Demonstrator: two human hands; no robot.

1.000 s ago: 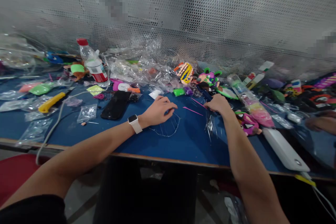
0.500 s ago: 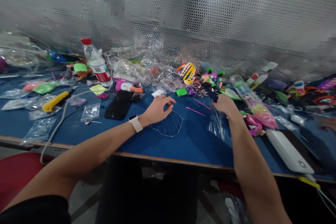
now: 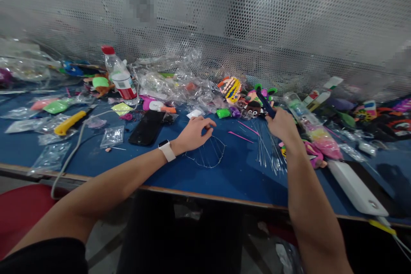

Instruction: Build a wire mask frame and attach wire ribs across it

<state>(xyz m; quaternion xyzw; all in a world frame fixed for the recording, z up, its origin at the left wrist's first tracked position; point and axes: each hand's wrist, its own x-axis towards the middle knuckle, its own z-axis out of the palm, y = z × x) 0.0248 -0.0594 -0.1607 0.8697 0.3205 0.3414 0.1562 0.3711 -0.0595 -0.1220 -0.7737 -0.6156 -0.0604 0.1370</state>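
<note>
My left hand (image 3: 193,133) rests on the blue table, its fingers loosely curved and thumb and forefinger apart, with nothing visible between them. Partly under that hand lies a thin, leaf-shaped wire outline (image 3: 211,166) with fine straight strands inside it. On the right, my right hand (image 3: 282,126) is closed round a long dark blue tool (image 3: 266,102); its kind is unclear because the grip hides part of it. Several thin metal wires (image 3: 271,154) fan out on the table just below the right hand. Two pink strips (image 3: 240,137) lie between the hands.
A black phone (image 3: 146,127), a yellow cutter (image 3: 69,123) and a bottle with a red cap (image 3: 120,77) stand or lie to the left. Crumpled clear bags (image 3: 180,81) line the perforated metal panel (image 3: 205,21). A white power bank (image 3: 358,188) is at the right edge.
My right hand has shifted slightly right, and the dark blue tool has tilted more upright. The thin wires below it now appear more spread out. My left hand stays in place.
</note>
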